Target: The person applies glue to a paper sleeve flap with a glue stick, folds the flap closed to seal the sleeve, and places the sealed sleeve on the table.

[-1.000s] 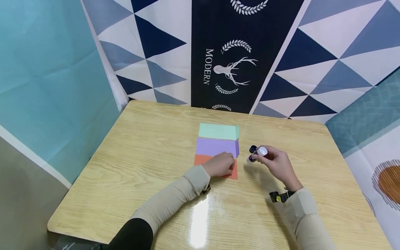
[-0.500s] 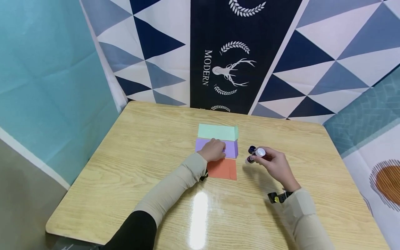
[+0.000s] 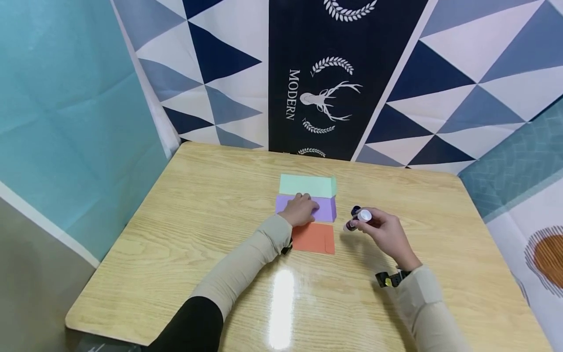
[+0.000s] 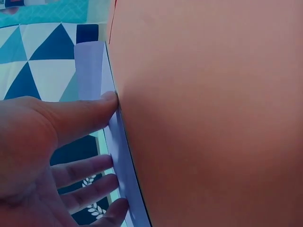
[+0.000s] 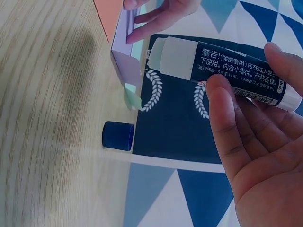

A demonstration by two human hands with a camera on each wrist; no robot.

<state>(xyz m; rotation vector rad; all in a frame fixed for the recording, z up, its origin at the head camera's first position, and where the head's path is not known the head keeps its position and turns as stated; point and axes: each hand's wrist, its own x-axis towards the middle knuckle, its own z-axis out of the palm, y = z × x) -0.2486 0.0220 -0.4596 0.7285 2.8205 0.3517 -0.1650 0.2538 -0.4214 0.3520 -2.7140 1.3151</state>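
Three paper envelopes lie in a column: orange [image 3: 314,238] nearest, purple [image 3: 326,209] in the middle, mint green [image 3: 305,185] farthest. My left hand [image 3: 299,209] rests on the purple one, covering part of it. In the left wrist view its thumb [image 4: 87,116] and spread fingers touch the purple paper near the orange one's edge. My right hand [image 3: 389,234] holds an uncapped glue stick [image 5: 227,66] between thumb and fingers, tilted over the table right of the envelopes. The pale glue end points toward the envelopes. Its dark blue cap [image 5: 118,135] stands on the table close by.
The envelopes lie on a wooden table [image 3: 198,195] with rounded corners. A patterned cloth [image 3: 228,58] hangs behind its far edge, and a teal sheet [image 3: 75,98] hangs at the left.
My left hand has moved from the orange envelope away from me to the purple one, and its fingers have spread a little. The right hand still holds the glue stick, nearly in place.
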